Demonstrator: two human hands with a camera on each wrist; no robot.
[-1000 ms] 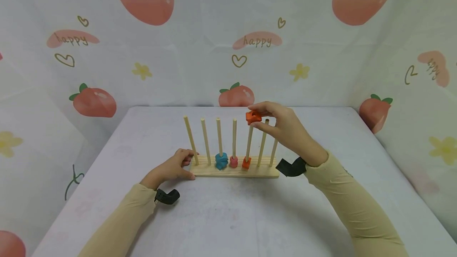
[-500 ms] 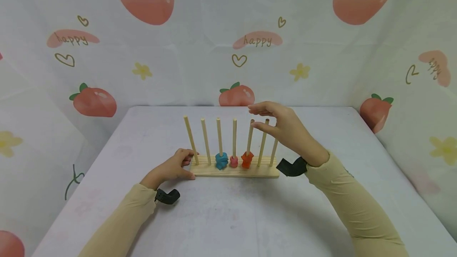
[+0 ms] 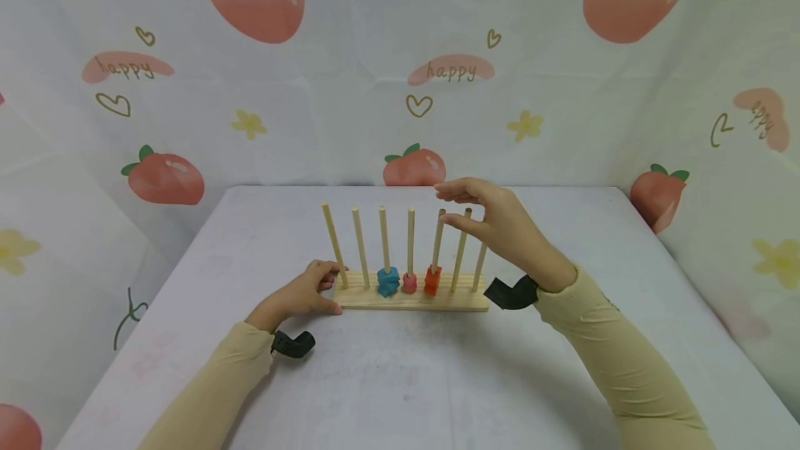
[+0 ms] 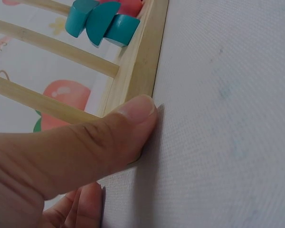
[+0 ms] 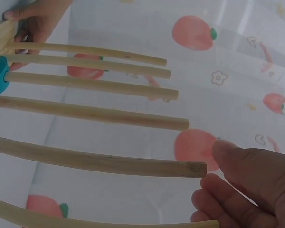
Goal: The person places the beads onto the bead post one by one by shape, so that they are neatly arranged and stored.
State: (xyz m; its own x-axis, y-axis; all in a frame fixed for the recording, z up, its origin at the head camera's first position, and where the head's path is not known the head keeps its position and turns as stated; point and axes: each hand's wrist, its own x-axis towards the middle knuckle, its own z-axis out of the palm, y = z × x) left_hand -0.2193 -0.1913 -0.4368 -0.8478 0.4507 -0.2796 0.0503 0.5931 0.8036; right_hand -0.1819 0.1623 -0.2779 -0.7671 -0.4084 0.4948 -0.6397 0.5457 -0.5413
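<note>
A wooden peg board (image 3: 375,301) with several upright pegs stands on the table. My left hand (image 3: 305,292) grips its left end, thumb at the front edge and fingers at the back; the left wrist view shows the thumb (image 4: 109,128) pressed on the wood. Teal blocks (image 3: 388,282) sit stacked low on the third peg. A small pink bead (image 3: 409,283) is on the fourth peg, and orange blocks (image 3: 432,280) are at the foot of the fifth. My right hand (image 3: 496,217) hovers by the fifth peg's top (image 5: 194,169), thumb and fingers apart, holding nothing.
The white-covered table (image 3: 400,380) reaches past the board on all sides. Behind it hangs a white cloth (image 3: 337,89) printed with fruit and hearts. Bare pegs (image 3: 461,252) rise under and beside the right hand.
My right hand let go of the orange block, which dropped down the fifth peg onto the orange piece below. It then turned slightly there. Both hands stayed nearly in place.
</note>
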